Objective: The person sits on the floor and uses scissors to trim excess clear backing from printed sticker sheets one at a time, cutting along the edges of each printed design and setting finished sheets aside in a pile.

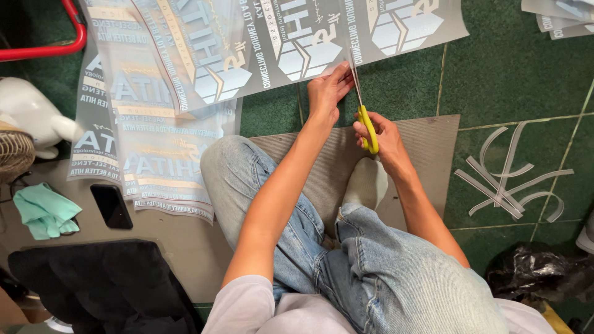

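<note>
The right hand [382,137] is closed through the handles of the yellow scissors [365,111], blades pointing away from the person into the printed sheet [309,37]; the left hand [327,93] pinches that sheet's edge just beside the blades

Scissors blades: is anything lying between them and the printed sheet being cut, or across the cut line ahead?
Nothing visible. The yellow-handled scissors in the right hand already meet the printed sheet; the left hand holds the sheet just beside the blades.
</note>
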{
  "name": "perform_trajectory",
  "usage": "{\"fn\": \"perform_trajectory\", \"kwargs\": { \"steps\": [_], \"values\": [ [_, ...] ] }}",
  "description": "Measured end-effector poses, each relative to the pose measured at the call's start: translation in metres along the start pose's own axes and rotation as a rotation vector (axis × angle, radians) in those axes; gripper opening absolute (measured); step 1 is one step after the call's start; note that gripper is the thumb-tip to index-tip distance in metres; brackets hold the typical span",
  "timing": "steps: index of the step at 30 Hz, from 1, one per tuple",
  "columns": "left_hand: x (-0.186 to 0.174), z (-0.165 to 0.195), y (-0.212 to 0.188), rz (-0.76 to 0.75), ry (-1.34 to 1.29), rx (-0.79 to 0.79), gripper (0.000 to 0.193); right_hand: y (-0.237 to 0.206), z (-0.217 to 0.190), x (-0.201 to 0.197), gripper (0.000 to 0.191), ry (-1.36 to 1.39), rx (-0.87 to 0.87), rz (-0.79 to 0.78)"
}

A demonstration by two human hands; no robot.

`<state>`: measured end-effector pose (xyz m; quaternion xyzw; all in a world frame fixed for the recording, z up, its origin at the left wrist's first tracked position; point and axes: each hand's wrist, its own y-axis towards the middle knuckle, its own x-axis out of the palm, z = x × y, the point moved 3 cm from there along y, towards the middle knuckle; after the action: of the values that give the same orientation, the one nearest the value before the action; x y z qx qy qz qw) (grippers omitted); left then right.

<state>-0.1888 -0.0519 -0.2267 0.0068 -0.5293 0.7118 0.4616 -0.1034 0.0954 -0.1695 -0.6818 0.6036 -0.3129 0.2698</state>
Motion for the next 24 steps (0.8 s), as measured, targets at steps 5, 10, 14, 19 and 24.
{"fn": "perform_trajectory", "kwargs": {
  "steps": [5,10,14,19,24],
  "values": [
    [0.001,0.003,-0.001,0.019,0.009,0.004,0.03,0.005,0.0,0.002,0.044,-0.031,-0.012,0.038],
    [0.001,0.003,-0.005,0.019,0.003,0.008,0.03,0.006,0.001,0.005,0.045,-0.04,-0.007,0.061],
    [0.002,0.003,-0.006,0.013,0.002,0.015,0.031,0.007,0.002,0.005,0.047,-0.047,-0.009,0.065],
    [0.001,0.004,-0.007,0.016,0.005,0.015,0.031,0.009,0.004,0.006,0.046,-0.046,-0.026,0.073],
    [0.0,0.002,-0.01,0.03,0.044,-0.003,0.033,0.006,0.004,0.008,0.046,-0.048,-0.028,0.097]
  ]
}}
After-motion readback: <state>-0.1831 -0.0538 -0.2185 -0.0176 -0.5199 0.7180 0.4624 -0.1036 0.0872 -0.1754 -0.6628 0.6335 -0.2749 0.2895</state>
